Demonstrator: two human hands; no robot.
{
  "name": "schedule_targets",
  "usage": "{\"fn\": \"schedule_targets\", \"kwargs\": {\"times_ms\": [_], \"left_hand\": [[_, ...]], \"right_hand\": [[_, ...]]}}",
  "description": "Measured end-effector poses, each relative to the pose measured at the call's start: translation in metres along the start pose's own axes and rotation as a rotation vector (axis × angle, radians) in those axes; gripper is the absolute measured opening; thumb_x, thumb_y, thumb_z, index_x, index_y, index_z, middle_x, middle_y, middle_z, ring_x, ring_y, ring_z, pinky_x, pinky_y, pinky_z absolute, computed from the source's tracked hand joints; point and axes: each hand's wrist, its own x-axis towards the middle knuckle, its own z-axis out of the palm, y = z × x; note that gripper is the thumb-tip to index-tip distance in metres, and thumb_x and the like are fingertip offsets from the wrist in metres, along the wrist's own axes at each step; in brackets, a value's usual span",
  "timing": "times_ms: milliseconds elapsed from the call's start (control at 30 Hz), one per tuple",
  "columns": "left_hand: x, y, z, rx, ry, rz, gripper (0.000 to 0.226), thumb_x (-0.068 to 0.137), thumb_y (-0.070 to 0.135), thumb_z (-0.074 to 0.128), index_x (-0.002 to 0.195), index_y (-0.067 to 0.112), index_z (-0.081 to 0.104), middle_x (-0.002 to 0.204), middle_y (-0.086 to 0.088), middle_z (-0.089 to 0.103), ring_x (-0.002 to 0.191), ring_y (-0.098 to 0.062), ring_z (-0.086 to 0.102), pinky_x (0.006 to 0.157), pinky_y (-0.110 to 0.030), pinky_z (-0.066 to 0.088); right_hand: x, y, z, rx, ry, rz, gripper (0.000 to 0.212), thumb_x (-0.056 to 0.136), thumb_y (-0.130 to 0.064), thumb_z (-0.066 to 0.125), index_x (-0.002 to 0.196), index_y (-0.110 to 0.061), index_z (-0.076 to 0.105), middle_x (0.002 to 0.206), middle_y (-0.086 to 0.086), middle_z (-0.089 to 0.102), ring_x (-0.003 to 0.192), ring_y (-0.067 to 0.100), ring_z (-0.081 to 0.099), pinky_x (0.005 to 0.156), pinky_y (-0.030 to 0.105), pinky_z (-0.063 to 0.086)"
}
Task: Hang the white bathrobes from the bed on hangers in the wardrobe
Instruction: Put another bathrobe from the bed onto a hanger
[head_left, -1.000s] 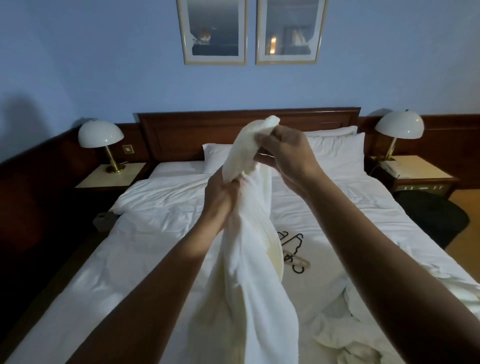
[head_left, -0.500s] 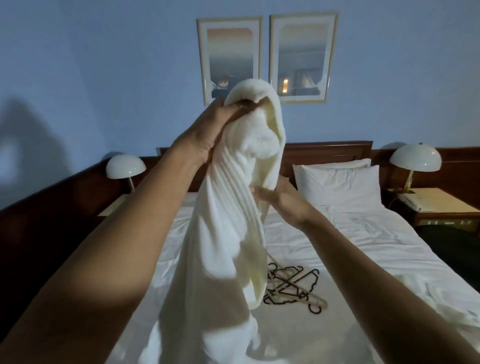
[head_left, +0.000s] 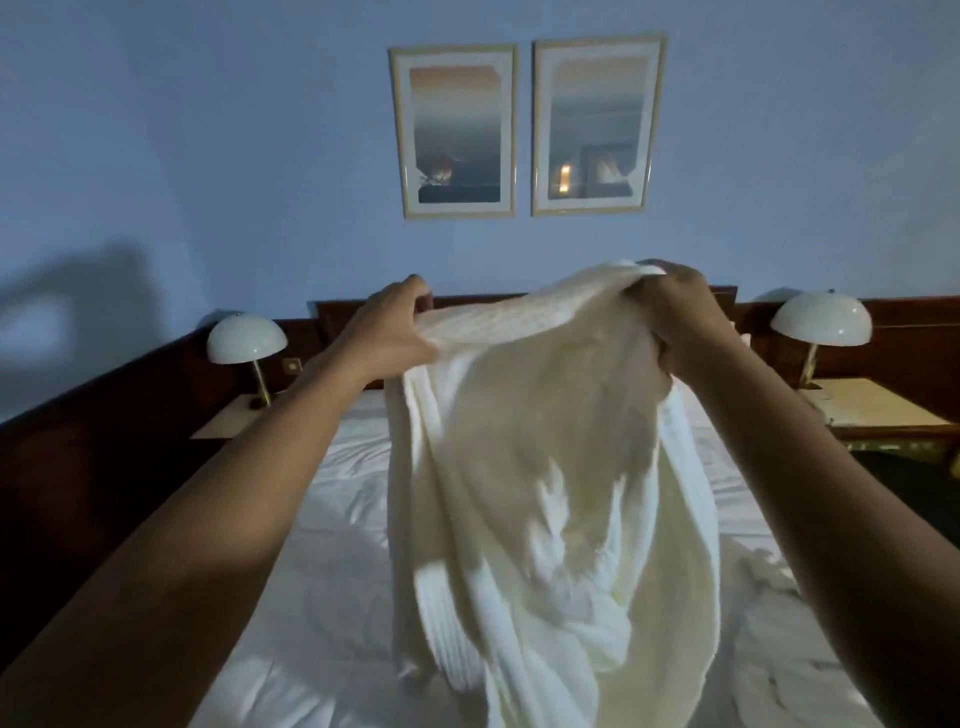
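Bed (head_left: 332, 519) | bathrobe (head_left: 545, 457) hangs vertical, seemingly collar-up | left hand (head_left: 384, 335), right hand (head_left: 683, 317): fingers (head_left: 675, 283) grip top

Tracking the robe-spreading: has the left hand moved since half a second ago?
Yes. The left hand has dropped from the framed pictures down to the headboard top, gripping the bathrobe.

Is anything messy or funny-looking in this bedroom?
Only a little. The white bedding is rumpled at the bed's right edge, not smoothed flat. The cream-white ribbed bathrobe hangs bunched and blurred between the left hand and right hand, which grip its top edge. Nothing looks spilled or broken.
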Motion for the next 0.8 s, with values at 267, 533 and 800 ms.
{"fn": "schedule_targets", "kwargs": {"times_ms": [267,533,800], "left_hand": [[-0.049,-0.05,0.14,-0.181,0.014,-0.131,0.034,0.074,0.023,0.082,0.081,0.023,0.048,0.077,0.005,0.061,0.077,-0.023,0.061,0.056,-0.033,0.036],[-0.067,-0.051,0.163,-0.142,0.077,0.023,0.038,0.087,0.018,0.077,0.111,0.023,0.048,0.104,0.005,0.062,0.086,-0.015,0.063,0.072,-0.034,0.053],[-0.103,-0.071,0.205,-0.34,-0.189,-0.205,0.024,0.084,0.016,0.072,0.095,0.031,0.057,0.085,0.003,0.067,0.076,-0.019,0.065,0.066,-0.03,0.052]], "right_hand": [[-0.017,0.083,-0.018,-0.203,-0.129,0.203,0.018,0.091,-0.004,0.058,0.1,-0.002,0.073,0.099,0.027,0.072,0.073,0.024,0.068,0.062,0.036,0.058],[-0.022,0.118,-0.045,-0.213,-0.216,0.31,0.025,0.097,-0.006,0.051,0.105,-0.011,0.074,0.099,0.021,0.074,0.079,0.028,0.074,0.071,0.046,0.061],[-0.029,0.13,-0.033,-0.241,-0.151,0.266,0.031,0.089,-0.006,0.047,0.096,-0.014,0.076,0.095,0.02,0.073,0.085,0.033,0.07,0.069,0.044,0.057]]}}
